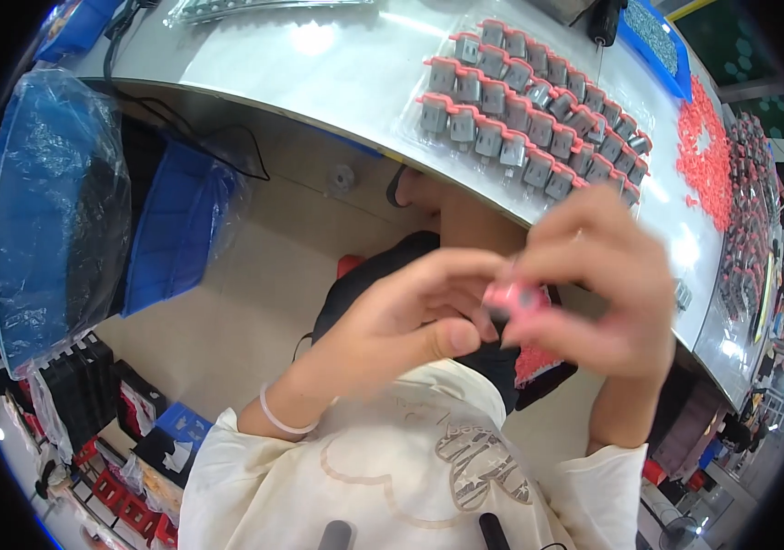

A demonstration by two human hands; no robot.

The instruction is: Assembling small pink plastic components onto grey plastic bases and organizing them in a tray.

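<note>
We pinch a small pink part (507,295) right of mid-frame in our right hand (619,280); blur hides its long axis. Our left hand (397,316), half curled, sits just left; we cannot tell whether it grips. The counter (355,78) edge passes behind the right hand; floor (268,225) opens leftward.

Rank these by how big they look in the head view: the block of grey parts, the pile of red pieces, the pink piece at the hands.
1. Block of grey parts
2. Pile of red pieces
3. Pink piece, blurred but clearly smallest
</note>
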